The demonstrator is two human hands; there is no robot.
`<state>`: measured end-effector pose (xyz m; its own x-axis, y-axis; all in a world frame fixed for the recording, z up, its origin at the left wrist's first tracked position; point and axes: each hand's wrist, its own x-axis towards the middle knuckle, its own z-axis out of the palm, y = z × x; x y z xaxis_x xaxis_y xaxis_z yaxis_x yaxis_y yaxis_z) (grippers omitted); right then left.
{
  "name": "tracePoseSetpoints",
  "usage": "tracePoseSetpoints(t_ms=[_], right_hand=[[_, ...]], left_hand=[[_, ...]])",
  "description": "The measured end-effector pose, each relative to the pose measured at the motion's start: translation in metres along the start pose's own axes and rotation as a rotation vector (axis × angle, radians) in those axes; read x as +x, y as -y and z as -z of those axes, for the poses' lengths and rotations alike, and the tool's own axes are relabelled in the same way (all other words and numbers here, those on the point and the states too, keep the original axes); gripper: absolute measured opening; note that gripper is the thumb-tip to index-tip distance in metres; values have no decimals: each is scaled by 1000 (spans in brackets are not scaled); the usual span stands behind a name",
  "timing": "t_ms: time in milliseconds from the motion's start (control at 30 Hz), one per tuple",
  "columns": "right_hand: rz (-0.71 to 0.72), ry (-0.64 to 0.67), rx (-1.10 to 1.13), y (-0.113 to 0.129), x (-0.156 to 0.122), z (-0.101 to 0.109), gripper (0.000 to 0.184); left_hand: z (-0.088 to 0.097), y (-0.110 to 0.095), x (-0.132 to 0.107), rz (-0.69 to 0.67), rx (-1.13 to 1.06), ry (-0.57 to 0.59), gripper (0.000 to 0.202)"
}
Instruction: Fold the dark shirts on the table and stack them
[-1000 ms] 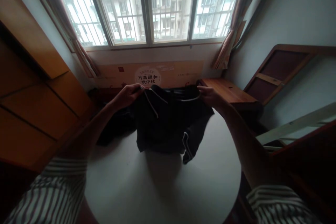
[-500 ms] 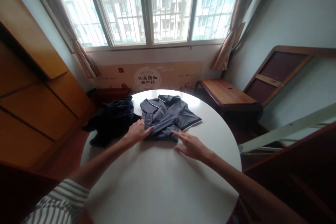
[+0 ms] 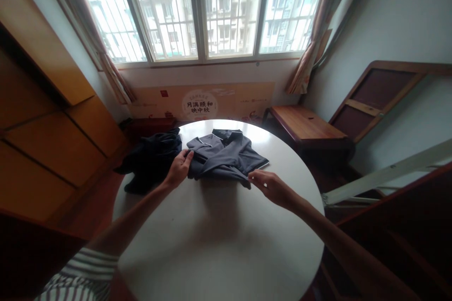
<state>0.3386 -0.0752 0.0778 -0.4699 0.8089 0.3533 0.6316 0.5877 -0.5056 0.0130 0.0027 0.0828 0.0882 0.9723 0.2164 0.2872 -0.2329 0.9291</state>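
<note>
A grey polo shirt [image 3: 226, 156] with a dark collar and white-edged sleeves lies on the round white table [image 3: 212, 240], its collar towards the window. My left hand [image 3: 180, 167] pinches the shirt's near left side, thumb on top. At the near right corner, my right hand [image 3: 270, 184] grips the cloth between thumb and fingers. The shirt's near edge is lifted a little off the table and pulled between both hands, with a shadow below it.
A heap of black clothing [image 3: 151, 160] lies at the table's left edge, close to my left hand. Beyond the table's right side stands a low wooden bench [image 3: 307, 122]. Wooden cabinets [image 3: 45, 150] line the left wall, and a barred window [image 3: 201, 9] is ahead.
Both hands have closed on the shirt's near edge and moved apart. That edge has risen and stretched wider, and its near right corner has shifted right.
</note>
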Motion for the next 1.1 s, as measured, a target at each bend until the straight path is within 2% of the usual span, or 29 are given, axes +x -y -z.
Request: tracePoseSetpoints(t_ms=[100,167,200,267,333,400,533,633,700,767,833,933,1000,1067,1100], right_hand=[[-74,-33,67,8,-9,-1,24],[-77,-35,41,15,-9,-12,22],[-53,-28,13,18,-8,-18,27],[25,22,-71,22,-1,-32,40],[94,85,-187,25,7,-42,31],[134,122,-281,24,14,-47,20],[217,57,-342,21,18,-33,28],[251,-21,-315,18,8,-6,30],[247,-52,-252,15,-3,16,28],[227,-72,-173,11,-18,37,22],[199,-74,-95,5,-32,54,19],[117,-51,-15,-14,-48,64,19],[25,-52,-8,-31,-51,59,27],[-59,-78,-67,-50,-46,46,38],[-87,-77,-111,-60,-42,37,43]], left_hand=[[-11,-11,-20,66,-198,164,50],[-26,-13,-35,89,-231,294,49],[-35,-11,-42,85,-209,335,48],[-49,-7,-52,49,-106,365,44],[-58,-3,-58,-2,20,341,38],[-58,-3,-57,-45,96,290,31],[-38,-8,-43,-92,135,89,25],[-13,-10,-28,-67,164,-80,26],[8,-9,-18,-28,172,-131,30],[33,-6,-10,32,196,-100,34],[58,-4,-6,100,296,7,34],[83,-7,-10,182,672,127,29],[81,-16,-17,105,944,104,29],[62,-25,-22,-83,1062,126,27],[47,-27,-22,-185,1058,186,28]])
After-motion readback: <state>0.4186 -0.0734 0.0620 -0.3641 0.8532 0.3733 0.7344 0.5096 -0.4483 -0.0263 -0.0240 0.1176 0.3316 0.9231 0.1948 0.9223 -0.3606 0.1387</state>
